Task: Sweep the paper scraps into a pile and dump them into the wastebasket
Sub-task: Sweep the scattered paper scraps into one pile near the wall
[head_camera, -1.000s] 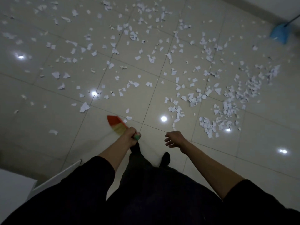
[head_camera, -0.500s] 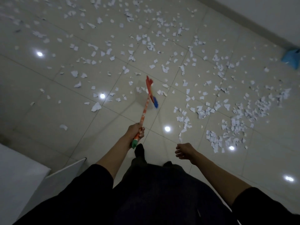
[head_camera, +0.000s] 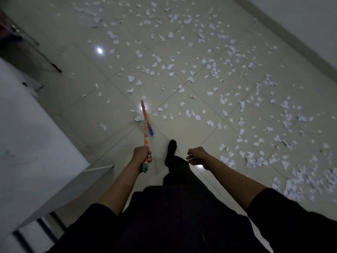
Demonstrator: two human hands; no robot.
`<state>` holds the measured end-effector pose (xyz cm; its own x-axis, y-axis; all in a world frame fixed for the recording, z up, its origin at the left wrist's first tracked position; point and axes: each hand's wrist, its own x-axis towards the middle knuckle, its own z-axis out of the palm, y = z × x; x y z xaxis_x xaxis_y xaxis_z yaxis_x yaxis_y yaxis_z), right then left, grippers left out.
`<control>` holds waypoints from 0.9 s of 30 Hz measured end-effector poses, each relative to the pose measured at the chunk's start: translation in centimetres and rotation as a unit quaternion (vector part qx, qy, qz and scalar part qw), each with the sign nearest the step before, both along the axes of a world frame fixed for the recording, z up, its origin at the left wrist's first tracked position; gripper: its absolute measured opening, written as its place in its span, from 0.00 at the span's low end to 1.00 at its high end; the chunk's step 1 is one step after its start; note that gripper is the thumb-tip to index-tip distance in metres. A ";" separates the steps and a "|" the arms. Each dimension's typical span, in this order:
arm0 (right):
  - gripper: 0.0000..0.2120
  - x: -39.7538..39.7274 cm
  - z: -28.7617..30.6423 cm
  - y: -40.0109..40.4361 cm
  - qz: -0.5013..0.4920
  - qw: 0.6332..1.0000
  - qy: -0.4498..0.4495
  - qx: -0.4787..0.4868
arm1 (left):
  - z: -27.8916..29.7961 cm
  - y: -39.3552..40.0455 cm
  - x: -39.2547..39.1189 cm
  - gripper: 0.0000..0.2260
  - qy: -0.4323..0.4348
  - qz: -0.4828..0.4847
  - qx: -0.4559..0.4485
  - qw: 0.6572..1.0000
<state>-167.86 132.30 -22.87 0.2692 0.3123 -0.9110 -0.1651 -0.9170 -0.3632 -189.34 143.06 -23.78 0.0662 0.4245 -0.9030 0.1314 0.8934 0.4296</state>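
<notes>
Fingers point(head_camera: 149, 156) of left hand point(head_camera: 141, 154) wrapped round broom point(head_camera: 145, 125); right hand point(head_camera: 197, 156) loosely curled, empty.
Paper scraps point(head_camera: 200, 70) mostly scattered over floor point(head_camera: 91, 110); partial heap lower right; wastebasket unseen.

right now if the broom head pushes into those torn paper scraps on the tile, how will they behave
The paper scraps look thin and small, so they are probably very light and may flutter aside instead of sliding. The tiled floor is glossy, so they should glide easily. Some curl at the edges, so the broom in the left hand may skip over flat ones.
</notes>
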 end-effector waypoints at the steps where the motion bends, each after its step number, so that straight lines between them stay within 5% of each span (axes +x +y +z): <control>1: 0.06 -0.2 -0.2 1.2 0.007 1.000 0.003 0.002 | -0.3 0.8 -0.6 0.09 0.017 0.006 0.013 1.000; 16: 0.06 -0.9 -3.4 20.2 0.046 0.998 -0.007 -0.032 | -3.6 18.6 -9.3 0.16 0.239 0.017 0.049 0.970; 22: 0.11 -1.9 -3.6 23.2 0.075 0.996 -0.022 -0.039 | -5.7 23.9 -9.3 0.16 0.196 -0.043 -0.021 0.979; 27: 0.14 -1.9 -3.8 22.0 0.077 0.993 -0.025 -0.081 | -5.4 24.6 -1.7 0.03 0.098 -0.079 -0.055 0.991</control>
